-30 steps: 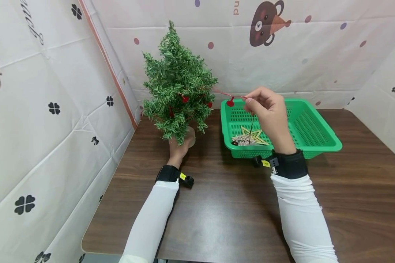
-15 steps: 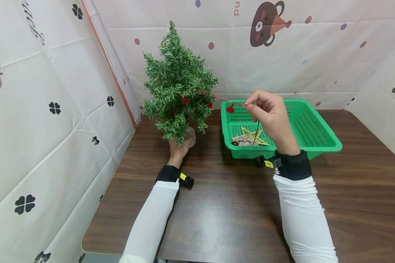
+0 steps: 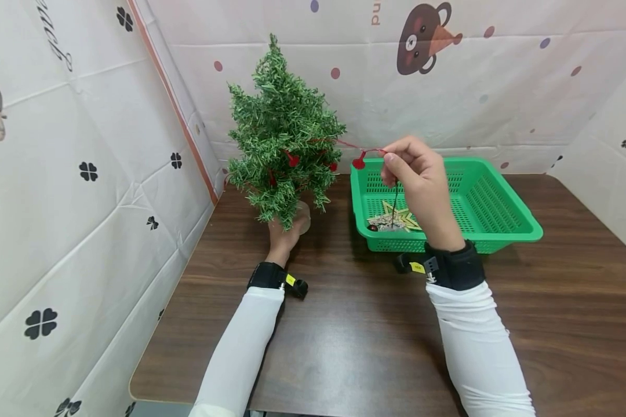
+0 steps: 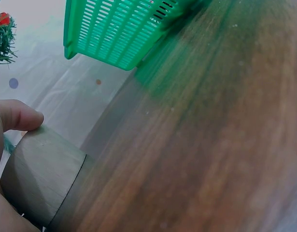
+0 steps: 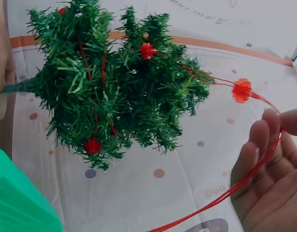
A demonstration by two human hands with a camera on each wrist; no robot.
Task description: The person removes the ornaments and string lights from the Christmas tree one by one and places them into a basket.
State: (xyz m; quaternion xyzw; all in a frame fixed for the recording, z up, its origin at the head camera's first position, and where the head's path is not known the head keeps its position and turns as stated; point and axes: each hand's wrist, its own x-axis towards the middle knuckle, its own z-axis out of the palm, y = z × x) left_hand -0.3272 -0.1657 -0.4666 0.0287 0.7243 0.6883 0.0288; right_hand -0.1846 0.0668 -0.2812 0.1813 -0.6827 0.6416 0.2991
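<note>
A small artificial Christmas tree (image 3: 287, 127) stands on the table at the left, with red string and several red ornaments among its branches. Its round wooden base (image 4: 42, 174) is gripped by my left hand (image 3: 280, 238), partly hidden under the lowest branches in the head view. To the right of the tree, my right hand (image 3: 417, 179) pinches a red string (image 5: 240, 184) between thumb and fingers. The string runs from the branches to this hand, and its loose end trails down. One red ornament (image 3: 359, 163) hangs on the stretch between tree and hand.
A green plastic basket (image 3: 501, 236) sits below and behind my right hand. Inside it lie a yellow star (image 3: 407, 220), a silvery glittery piece (image 3: 383, 222) and a dark round ball (image 3: 372, 228). Patterned white cloth (image 3: 313, 92) covers the walls around the brown table (image 3: 334, 336).
My right hand dips slightly, then rises and shifts a little left with the pinched string; the hanging ornament moves with it. The left hand and tree stay in place.
</note>
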